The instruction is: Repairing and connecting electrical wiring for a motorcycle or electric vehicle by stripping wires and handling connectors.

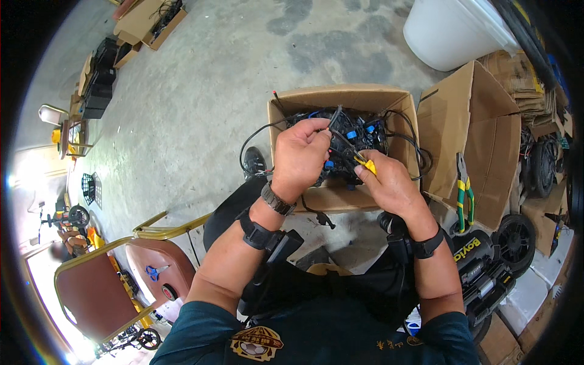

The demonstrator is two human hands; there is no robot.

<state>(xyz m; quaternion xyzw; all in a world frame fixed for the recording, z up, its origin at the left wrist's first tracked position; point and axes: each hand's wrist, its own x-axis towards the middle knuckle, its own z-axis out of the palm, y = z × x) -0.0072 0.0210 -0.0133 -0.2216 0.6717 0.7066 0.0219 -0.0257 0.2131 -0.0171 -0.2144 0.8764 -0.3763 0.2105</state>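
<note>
My left hand (pixel 302 152) is closed, thumb and fingers pinching a black cable (pixel 334 115) above the box. Close by on the right, my right hand (pixel 389 185) grips a small yellow-handled tool (pixel 369 165), like pliers; its metal tip is near the cable and its jaws are hard to make out. Beneath both hands stands an open cardboard box (pixel 340 95), filled with a tangle of black cables with blue connectors (pixel 351 135). Some cables loop over the box's sides. Part of the contents is hidden by my hands.
Right of the box are another cardboard box (pixel 447 128), with green-and-yellow-handled pliers (pixel 465 191) at its edge, and a black wheeled machine (pixel 480 267). A white tub (pixel 453 33) stands at the far right. Blue scissors (pixel 155 272) lie on a brown chair (pixel 146 258) at left.
</note>
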